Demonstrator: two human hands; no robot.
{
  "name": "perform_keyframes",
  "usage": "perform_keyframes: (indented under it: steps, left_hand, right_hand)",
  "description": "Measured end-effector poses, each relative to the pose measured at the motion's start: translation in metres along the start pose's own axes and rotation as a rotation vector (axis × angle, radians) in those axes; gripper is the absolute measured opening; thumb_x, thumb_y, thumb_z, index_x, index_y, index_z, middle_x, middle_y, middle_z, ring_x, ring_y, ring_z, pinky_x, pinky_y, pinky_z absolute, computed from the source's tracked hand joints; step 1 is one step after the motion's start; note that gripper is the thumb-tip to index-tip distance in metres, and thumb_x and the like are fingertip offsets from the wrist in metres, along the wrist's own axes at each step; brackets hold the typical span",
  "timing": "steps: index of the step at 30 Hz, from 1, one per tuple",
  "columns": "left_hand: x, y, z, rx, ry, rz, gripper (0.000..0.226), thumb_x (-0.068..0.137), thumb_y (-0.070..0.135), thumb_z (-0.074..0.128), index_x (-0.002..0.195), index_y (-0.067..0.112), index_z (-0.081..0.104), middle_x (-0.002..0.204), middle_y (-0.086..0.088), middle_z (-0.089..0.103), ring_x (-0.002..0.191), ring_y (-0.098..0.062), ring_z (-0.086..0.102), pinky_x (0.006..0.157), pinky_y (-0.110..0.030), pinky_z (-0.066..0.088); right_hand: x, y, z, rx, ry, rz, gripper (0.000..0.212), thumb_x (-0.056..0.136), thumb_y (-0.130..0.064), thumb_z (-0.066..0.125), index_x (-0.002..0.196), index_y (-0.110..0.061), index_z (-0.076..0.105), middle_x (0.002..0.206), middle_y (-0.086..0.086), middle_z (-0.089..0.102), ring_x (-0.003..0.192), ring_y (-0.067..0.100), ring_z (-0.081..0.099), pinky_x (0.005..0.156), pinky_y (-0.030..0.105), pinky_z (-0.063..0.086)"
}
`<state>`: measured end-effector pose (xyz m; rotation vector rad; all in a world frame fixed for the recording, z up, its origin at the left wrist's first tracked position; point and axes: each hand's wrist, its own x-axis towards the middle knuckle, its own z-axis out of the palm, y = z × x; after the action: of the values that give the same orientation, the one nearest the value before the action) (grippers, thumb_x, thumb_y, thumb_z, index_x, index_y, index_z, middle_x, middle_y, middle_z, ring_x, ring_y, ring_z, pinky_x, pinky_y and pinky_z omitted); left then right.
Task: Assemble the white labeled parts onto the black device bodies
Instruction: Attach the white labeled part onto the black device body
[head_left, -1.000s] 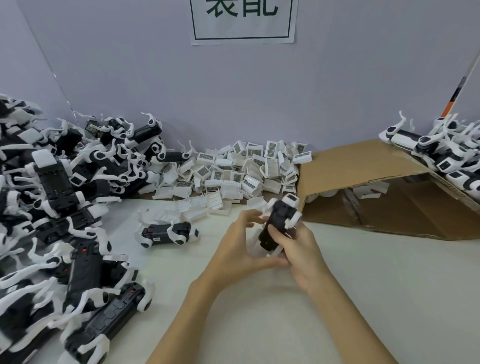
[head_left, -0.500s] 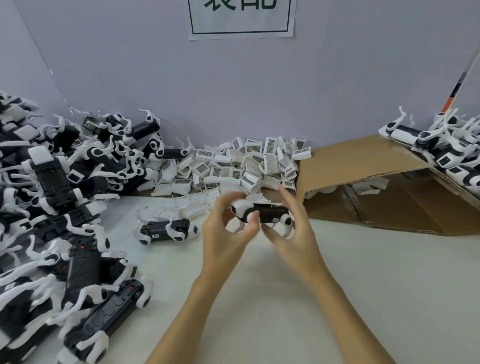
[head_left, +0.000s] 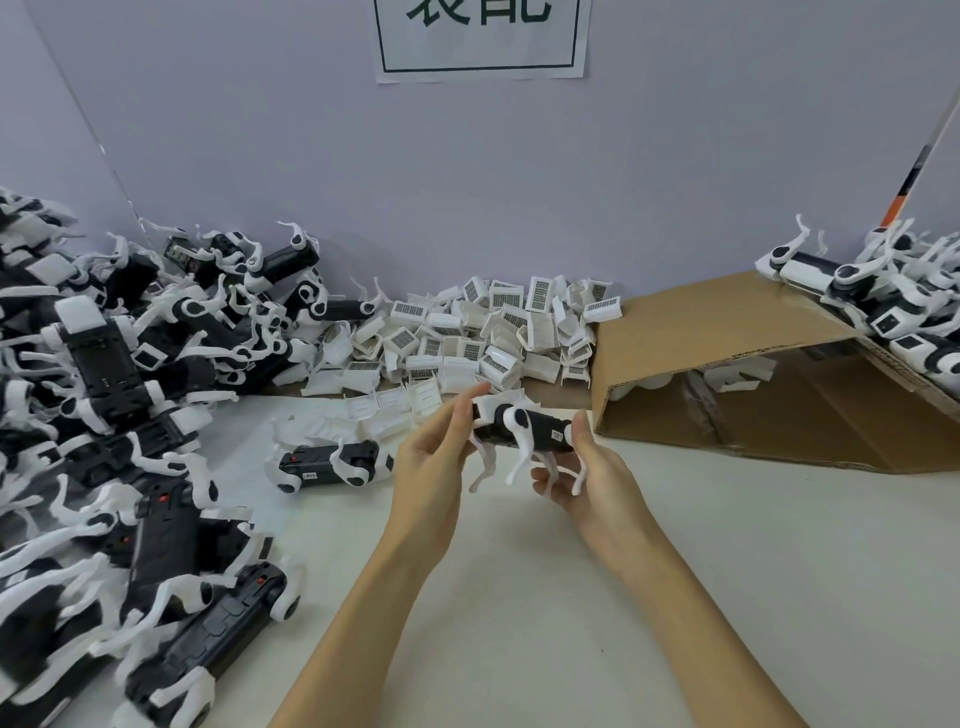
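- At far left, a heap of black device bodies (head_left: 119, 395) with white legs covers the table (head_left: 519, 597).
- One body (head_left: 332, 460) lies alone, just left of your hands.
- Your left hand (head_left: 434, 467) is open, straight fingertips touching the left end of the held device body (head_left: 524, 428).
- That body hangs level above the table, legs dangling; a white part sits at its left end.
- Your right hand (head_left: 582, 473) grips its right end, fingers curled beneath.
- Behind, white labeled parts (head_left: 493, 332) lie piled against the wall.
- At right, a cardboard box (head_left: 727, 364) lies open on its side.
- Risk: the light, fingertip hold could let the body twist or drop, unseating the part.
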<state>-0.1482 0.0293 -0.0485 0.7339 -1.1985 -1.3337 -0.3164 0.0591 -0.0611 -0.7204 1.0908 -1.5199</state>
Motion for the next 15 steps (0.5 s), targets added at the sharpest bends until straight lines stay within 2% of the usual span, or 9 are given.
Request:
perform_keyframes:
  steps: [2,4,6,8,10,12,15]
  left_hand:
    - [0.000,-0.001,0.001,0.046,-0.005,-0.021,0.041,0.099,0.066,0.060,0.124,0.039,0.078,0.119,-0.003,0.080,0.122,-0.019,0.071,0.111,-0.038,0.047]
    - [-0.001,-0.003,0.003,0.138,-0.031,-0.049,0.043,0.091,0.080,0.061,0.117,0.048,0.075,0.110,0.002,0.079,0.106,-0.012,0.070,0.097,-0.031,0.050]
    - [0.000,-0.004,0.003,0.219,-0.045,-0.042,0.037,0.081,0.074,0.069,0.111,0.053,0.071,0.100,0.011,0.077,0.095,-0.007,0.067,0.085,-0.023,0.050]
    - [0.001,-0.003,-0.002,0.238,-0.080,-0.014,0.038,0.079,0.065,0.076,0.115,0.056,0.070,0.106,0.020,0.077,0.103,0.001,0.069,0.085,-0.017,0.050]
    - [0.003,0.000,-0.013,0.205,-0.138,0.018,0.046,0.084,0.055,0.078,0.129,0.053,0.068,0.125,0.014,0.076,0.123,-0.001,0.067,0.088,-0.014,0.052]
    - [0.005,0.003,-0.023,0.186,-0.219,0.057,0.054,0.091,0.046,0.076,0.143,0.045,0.064,0.138,0.007,0.072,0.132,-0.006,0.063,0.092,-0.010,0.050]
    - [0.006,0.005,-0.032,0.243,-0.296,0.072,0.048,0.097,0.040,0.070,0.144,0.040,0.063,0.144,0.007,0.068,0.135,-0.011,0.059,0.097,-0.021,0.047]
  right_hand:
    - [0.000,0.001,0.001,-0.024,0.032,-0.016,0.044,0.105,-0.046,0.052,0.114,-0.009,0.074,0.097,0.011,0.078,0.076,0.019,0.067,0.080,0.035,0.060]
    - [-0.001,0.003,0.000,-0.042,0.050,-0.087,0.034,0.106,-0.036,0.056,0.120,-0.010,0.074,0.107,0.013,0.076,0.090,0.023,0.067,0.093,0.040,0.058]
    - [-0.003,0.001,-0.001,-0.034,0.013,-0.156,0.025,0.105,-0.024,0.062,0.125,-0.013,0.072,0.107,0.011,0.071,0.097,0.026,0.060,0.093,0.040,0.049]
    - [-0.005,-0.004,-0.005,-0.030,-0.080,-0.181,0.033,0.099,-0.022,0.068,0.132,-0.018,0.069,0.109,0.008,0.066,0.099,0.026,0.055,0.094,0.038,0.045]
    - [-0.007,-0.011,-0.015,-0.114,-0.210,-0.187,0.049,0.091,-0.029,0.075,0.139,-0.024,0.064,0.121,-0.001,0.070,0.109,0.017,0.062,0.102,0.032,0.050]
    - [-0.011,-0.019,-0.024,-0.342,-0.316,-0.198,0.056,0.090,-0.030,0.080,0.143,-0.028,0.061,0.133,-0.012,0.069,0.124,0.008,0.064,0.100,0.024,0.053]
    - [-0.012,-0.019,-0.026,-0.550,-0.325,-0.203,0.053,0.086,-0.022,0.088,0.133,-0.030,0.064,0.128,-0.015,0.071,0.125,0.004,0.063,0.094,0.017,0.053]
